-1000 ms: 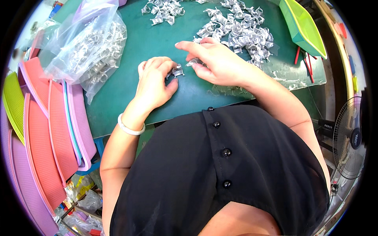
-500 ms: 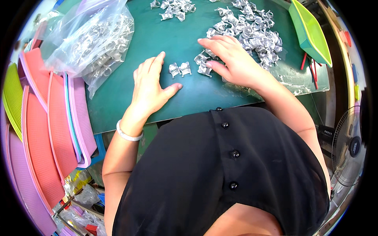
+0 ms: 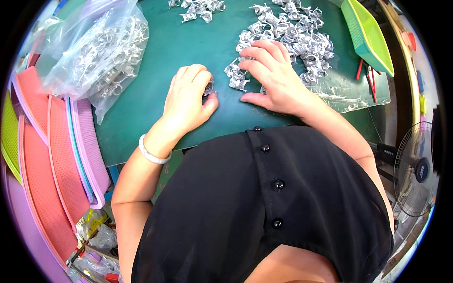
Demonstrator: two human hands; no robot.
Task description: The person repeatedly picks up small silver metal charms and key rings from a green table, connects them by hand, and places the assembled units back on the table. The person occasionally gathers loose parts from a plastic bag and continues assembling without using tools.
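My left hand (image 3: 188, 99) is closed round small silver openwork pieces (image 3: 209, 88) on the green table; one shows between its thumb and fingers, and the rest of what it holds is hidden. To the right, my right hand (image 3: 276, 80) is open, fingers and thumb apart, over the near edge of a pile of similar silver pieces (image 3: 306, 45). Several loose pieces (image 3: 237, 78) lie just left of its fingers. Another piece shows partly between its thumb and forefinger; whether the hand touches it I cannot tell.
A clear plastic bag (image 3: 108, 56) of silver pieces lies at the far left. Stacked coloured baskets (image 3: 52, 155) stand beside the table. A smaller group of pieces (image 3: 203, 9) sits at the back. Right are a green tray (image 3: 370, 37), red-handled tools (image 3: 373, 82) and a fan (image 3: 415, 170).
My left hand has closed over the silver pieces that lay beside it. My right hand has shifted slightly, its thumb lower and farther from its fingers. The whole view has shifted a little.
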